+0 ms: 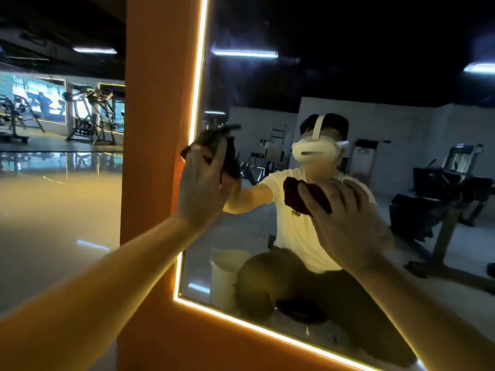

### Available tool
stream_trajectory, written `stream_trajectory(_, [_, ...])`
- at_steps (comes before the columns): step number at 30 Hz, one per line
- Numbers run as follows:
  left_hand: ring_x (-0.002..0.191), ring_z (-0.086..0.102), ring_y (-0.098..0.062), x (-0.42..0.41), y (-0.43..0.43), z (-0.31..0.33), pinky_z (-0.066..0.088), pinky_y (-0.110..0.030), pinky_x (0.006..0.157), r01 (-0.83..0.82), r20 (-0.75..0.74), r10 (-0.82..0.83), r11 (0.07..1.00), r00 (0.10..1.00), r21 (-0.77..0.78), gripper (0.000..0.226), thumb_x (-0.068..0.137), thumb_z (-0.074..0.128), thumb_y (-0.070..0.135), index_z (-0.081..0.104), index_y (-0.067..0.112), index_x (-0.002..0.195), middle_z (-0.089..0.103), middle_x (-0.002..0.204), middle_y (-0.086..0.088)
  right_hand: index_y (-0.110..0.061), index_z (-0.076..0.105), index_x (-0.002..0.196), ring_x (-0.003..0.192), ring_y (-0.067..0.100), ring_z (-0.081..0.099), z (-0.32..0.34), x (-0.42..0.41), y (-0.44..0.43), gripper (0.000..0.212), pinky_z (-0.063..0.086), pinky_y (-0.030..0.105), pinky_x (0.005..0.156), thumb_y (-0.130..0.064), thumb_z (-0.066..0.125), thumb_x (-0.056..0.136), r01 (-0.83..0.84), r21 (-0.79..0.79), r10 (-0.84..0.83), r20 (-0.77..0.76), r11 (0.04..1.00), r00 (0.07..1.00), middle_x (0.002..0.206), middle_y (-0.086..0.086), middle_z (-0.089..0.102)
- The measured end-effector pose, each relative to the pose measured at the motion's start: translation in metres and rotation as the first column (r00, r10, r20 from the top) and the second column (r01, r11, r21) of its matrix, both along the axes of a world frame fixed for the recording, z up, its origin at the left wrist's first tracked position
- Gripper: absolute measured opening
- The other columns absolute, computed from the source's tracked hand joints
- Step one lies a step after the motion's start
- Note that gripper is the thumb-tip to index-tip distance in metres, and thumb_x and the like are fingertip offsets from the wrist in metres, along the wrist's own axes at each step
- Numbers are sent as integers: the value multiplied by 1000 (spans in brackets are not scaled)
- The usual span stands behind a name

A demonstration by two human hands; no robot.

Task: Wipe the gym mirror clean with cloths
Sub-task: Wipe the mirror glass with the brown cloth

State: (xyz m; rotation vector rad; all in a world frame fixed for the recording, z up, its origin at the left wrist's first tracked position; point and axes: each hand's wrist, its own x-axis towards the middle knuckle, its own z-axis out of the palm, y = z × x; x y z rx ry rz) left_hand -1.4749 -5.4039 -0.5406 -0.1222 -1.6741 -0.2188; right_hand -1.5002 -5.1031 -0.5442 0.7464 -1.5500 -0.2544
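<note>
left hand (199, 188) presses dark cloth (227, 156) flat on mirror (375, 76), fingers spread, cloth bunched past fingertips beside lit edge strip (198, 84). right hand (345, 226) fingers curled, clamped on second cloth (294, 196) against glass. risk: bunched left cloth slips off, bare fingers smear glass.

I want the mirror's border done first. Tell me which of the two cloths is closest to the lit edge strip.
The cloth in the left hand, the dark cloth, is pressed right beside the mirror's glowing left edge strip. The right hand's cloth sits farther in.
</note>
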Motion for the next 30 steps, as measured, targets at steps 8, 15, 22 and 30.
stream_trajectory(8, [109,56,-30,17,36,-89,57,-45,91,153,219,-74,916,973,-371,58,104,49,29,36,12,158,52,125,-22,-9,45,151,130,42,36,58,-4,0,68,35,61,108,-12,71,89,-43,-136,44,3,990,999,144,23,40])
stream_trajectory(15, [113,54,-42,3,22,49,56,-51,93,7,37,-14,985,999,171,60,101,39,27,39,6,157,48,128,-27,-8,51,146,129,39,38,57,-4,3,67,37,57,108,-7,73,83,-65,-61,64,-19,996,998,143,17,39])
stream_trajectory(22, [103,56,-27,36,37,-62,60,-48,88,100,232,-21,938,973,-332,54,103,41,26,44,5,153,53,120,-18,-9,50,147,130,38,41,56,-4,2,64,30,54,113,-5,70,86,-81,-55,81,-9,995,997,141,19,48])
stream_trajectory(30, [105,58,-44,4,31,35,59,-50,84,-55,104,39,986,994,155,57,105,43,21,34,0,158,46,132,-30,-9,53,145,131,38,41,58,-6,3,67,29,55,115,-5,75,82,-94,-48,94,-2,994,996,142,16,40])
